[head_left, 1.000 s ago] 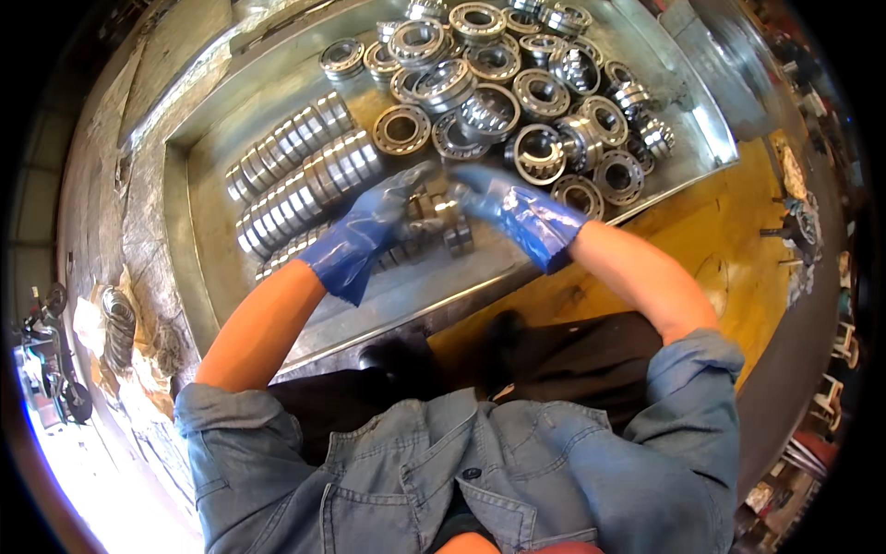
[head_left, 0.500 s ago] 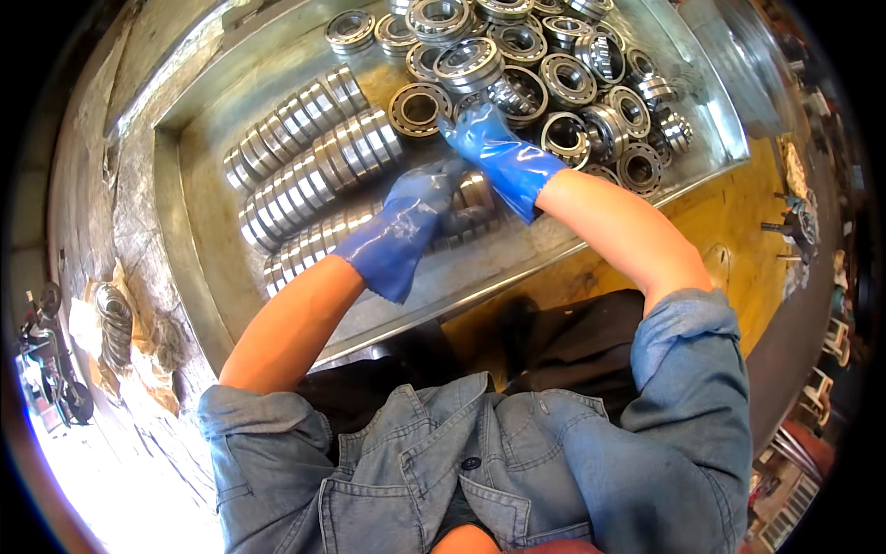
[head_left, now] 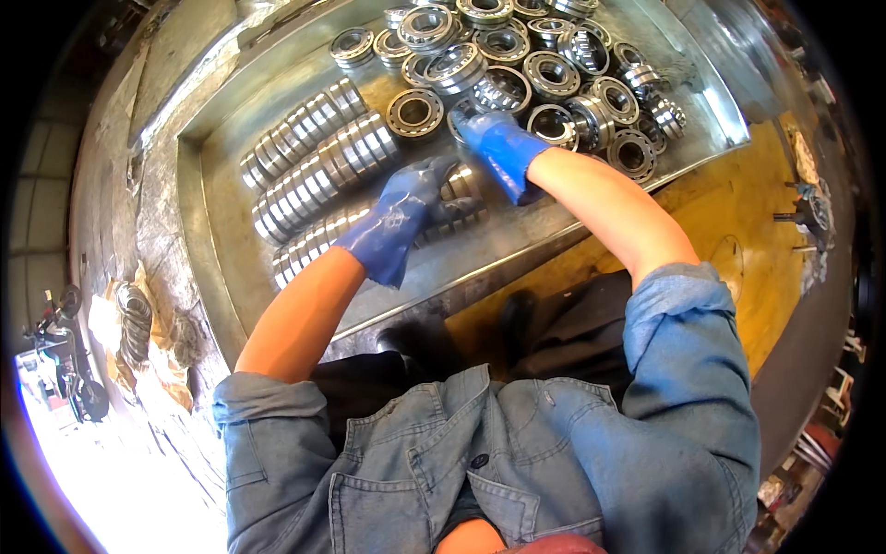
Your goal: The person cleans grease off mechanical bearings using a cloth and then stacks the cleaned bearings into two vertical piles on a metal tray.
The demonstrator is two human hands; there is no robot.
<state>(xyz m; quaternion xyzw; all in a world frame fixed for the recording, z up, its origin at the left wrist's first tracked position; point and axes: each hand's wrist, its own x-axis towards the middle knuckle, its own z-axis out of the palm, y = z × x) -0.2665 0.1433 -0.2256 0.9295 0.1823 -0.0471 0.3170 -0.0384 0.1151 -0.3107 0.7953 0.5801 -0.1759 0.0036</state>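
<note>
Roller bearings stand on edge in rows in a shallow metal tray. My left hand, in a blue rubber glove, lies over the near row of bearings; its fingers and thumb are wrapped round the row near its right end. My right hand, gloved alike, is at the near edge of a loose bearing pile. Its fingers curl over a bearing that the glove mostly hides. A bearing lying flat is just left of these fingers.
Two more bearing rows, a middle row and a far row, stand behind my left hand. The tray's raised near rim runs in front of my forearms. Crumpled brown paper lies left of the tray.
My right hand has shifted slightly right, and its fingers are more curled over the bearing at the pile's edge. My left hand stays on the near row. The whole view has shifted a little.
</note>
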